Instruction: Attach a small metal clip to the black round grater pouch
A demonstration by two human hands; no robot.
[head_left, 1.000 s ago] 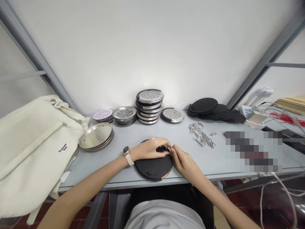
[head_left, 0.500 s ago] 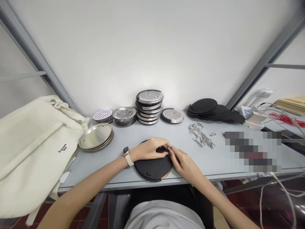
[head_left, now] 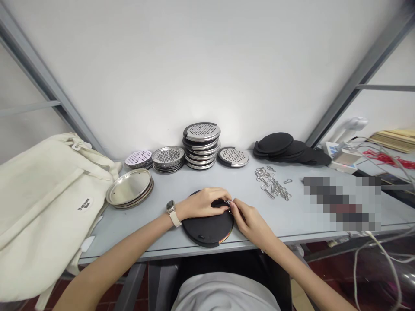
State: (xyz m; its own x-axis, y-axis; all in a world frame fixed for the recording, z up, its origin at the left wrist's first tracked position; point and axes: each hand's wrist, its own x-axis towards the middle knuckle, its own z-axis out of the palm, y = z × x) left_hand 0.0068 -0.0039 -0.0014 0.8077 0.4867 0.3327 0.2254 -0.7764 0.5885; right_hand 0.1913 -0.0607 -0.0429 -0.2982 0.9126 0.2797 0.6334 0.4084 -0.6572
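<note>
- The disc (head_left: 209,229), black and round, is laid at the front edge of the table (head_left: 155,242), before the person's body; a shiny coloured strip is shown along its near right rim.
- A small metal clip (head_left: 230,207) is held at the disc's far right edge, between the two hands.
- The left hand (head_left: 204,203) is laid over the far part of the disc, with its thumb and fingers curved towards the clip; whether the disc or the clip is gripped by it cannot be told.
- The clip is pinched between the thumb and forefinger of the right hand (head_left: 249,216), whose other fingers are curled in.
- A watch (head_left: 172,211) with a pale strap is worn on the left wrist.
- Loose clips (head_left: 274,183) are scattered beyond the right hand, with one set slightly apart.
- Silver plates (head_left: 129,188) are stacked beside the cream bag (head_left: 48,207) at the left.
- Along the wall (head_left: 207,65), two low grater stacks (head_left: 168,156), a tall stack (head_left: 201,140) and a lower perforated disc (head_left: 234,156) are lined up.
- Black pads (head_left: 275,144) are heaped farther right.
- At the far right, red cord (head_left: 389,159) and thin boards (head_left: 397,140) are seen.
- An area of the table at the right is blurred into squares.
</note>
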